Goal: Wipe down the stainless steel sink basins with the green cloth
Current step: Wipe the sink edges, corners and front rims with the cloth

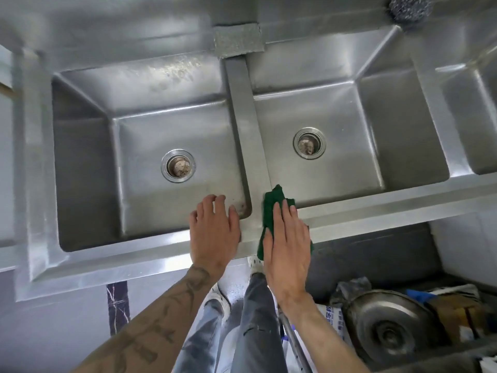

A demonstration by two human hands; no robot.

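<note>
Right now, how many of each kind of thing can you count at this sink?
Sink basins: 3, the right one cut off by the frame
Drains: 2
Green cloth: 1
Steel scourer: 1
Hands: 2, left hand and right hand
Total: 9

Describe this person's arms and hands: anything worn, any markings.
The left hand and right hand are bare: no gloves, rings or watch visible. No sleeves reach the forearms. The left forearm bears dark tattoos; the right forearm shows none.
</note>
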